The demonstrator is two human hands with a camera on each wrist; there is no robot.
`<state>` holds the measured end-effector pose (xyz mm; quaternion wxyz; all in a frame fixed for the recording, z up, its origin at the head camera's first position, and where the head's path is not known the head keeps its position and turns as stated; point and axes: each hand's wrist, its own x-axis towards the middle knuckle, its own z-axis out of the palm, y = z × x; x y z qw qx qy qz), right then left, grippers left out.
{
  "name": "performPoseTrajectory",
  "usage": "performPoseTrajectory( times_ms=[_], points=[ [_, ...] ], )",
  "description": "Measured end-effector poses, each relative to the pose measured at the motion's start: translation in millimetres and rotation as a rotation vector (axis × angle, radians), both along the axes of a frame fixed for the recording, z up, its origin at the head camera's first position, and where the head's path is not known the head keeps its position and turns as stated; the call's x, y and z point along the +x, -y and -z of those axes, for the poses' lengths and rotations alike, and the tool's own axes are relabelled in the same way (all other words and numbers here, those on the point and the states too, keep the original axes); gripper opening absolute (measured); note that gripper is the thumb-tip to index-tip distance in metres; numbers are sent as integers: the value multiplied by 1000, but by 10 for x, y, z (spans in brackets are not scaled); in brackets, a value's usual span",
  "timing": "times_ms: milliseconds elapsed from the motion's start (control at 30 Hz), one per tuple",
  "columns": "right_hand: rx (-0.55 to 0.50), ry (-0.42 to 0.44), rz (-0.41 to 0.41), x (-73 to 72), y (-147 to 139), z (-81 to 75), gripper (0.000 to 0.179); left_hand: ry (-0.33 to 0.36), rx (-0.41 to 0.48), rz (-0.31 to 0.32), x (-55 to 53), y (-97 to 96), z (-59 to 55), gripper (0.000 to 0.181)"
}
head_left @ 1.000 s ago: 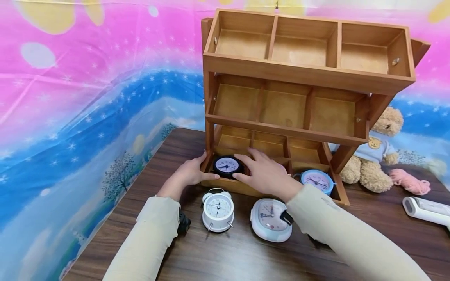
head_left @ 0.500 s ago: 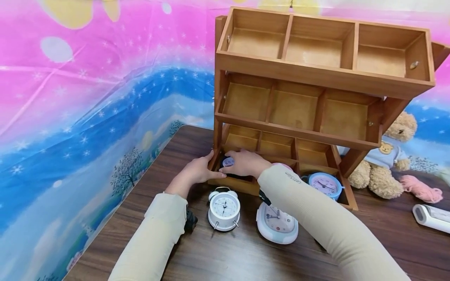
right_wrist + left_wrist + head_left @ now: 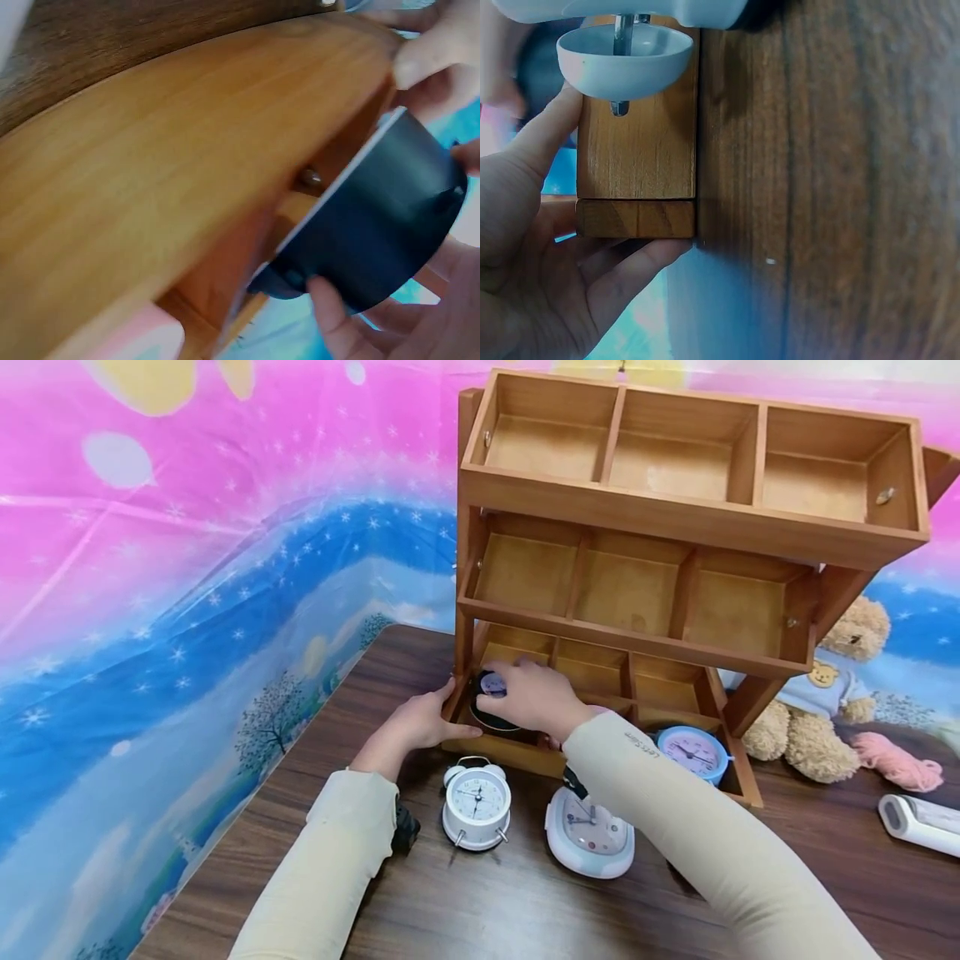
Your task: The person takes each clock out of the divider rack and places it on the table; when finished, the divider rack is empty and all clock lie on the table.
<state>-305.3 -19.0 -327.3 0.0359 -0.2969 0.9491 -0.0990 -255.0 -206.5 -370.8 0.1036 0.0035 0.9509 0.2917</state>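
Observation:
My right hand [image 3: 536, 695] grips a round black alarm clock [image 3: 489, 714] at the bottom tier's left compartment. Its fingers cover part of the face, and the right wrist view shows the black casing [image 3: 375, 214] tilted over the wooden front board [image 3: 150, 187]. My left hand [image 3: 416, 720] holds the front left corner of the wooden rack [image 3: 675, 512], thumb over the rim and fingers round the side. Just in front stands a white twin-bell alarm clock [image 3: 477, 795]; its bell [image 3: 626, 67] shows in the left wrist view.
A white rounded clock [image 3: 577, 842] lies on the table, partly behind my right sleeve. A blue clock [image 3: 692, 750] sits in the right compartment; a pink clock [image 3: 142, 337] is mostly hidden. At right are a teddy bear [image 3: 810, 739], pink yarn [image 3: 896, 762] and a white device [image 3: 918, 824].
My right hand has moved left onto the black clock, gripped it and tilted it, raising it slightly. The left hand keeps hold of the rack corner. The head view has shifted a little.

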Motion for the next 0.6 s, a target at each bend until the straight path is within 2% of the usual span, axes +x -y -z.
performPoseTrajectory(
  times_ms=[133, 267, 367, 600],
  points=[
    [-65, -44, -10, 158, -142, -133, 66, -1, -2, 0, -9, 12, 5, 102],
    [-96, -112, -73, 419, -314, -207, 64, 3, 7, -6, -4, 17, 2, 99],
    [-109, -178, -168, 673, -421, -209, 63, 9, 6, -9, 8, 21, -4, 98],
    [-157, -316, -462, 1253, -555, -129, 64, 24, 16, -6, 16, -1, -22, 99]
  ],
)
